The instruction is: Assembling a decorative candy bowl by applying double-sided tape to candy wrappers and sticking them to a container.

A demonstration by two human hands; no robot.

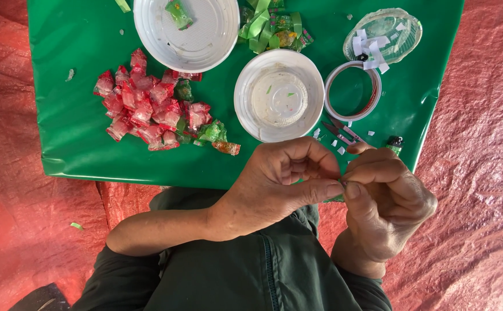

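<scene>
My left hand (280, 181) and my right hand (387, 198) meet fingertip to fingertip just below the near edge of a green sheet (78, 132). Together they pinch a small green piece (337, 198), mostly hidden by the fingers. A pile of red wrapped candies (145, 106) lies on the sheet to the left, with a few green ones (211, 132) at its near side. A white round bowl (278, 95) sits just beyond my left hand.
A second white bowl (202, 49) holding one green candy is at the top. Green ribbon strips (263, 26), a tape roll (352, 91), a clear lid with white tape bits (404, 43), small snips (341, 131) and a green lighter (395, 144) lie right. Red tarp (482, 173) surrounds.
</scene>
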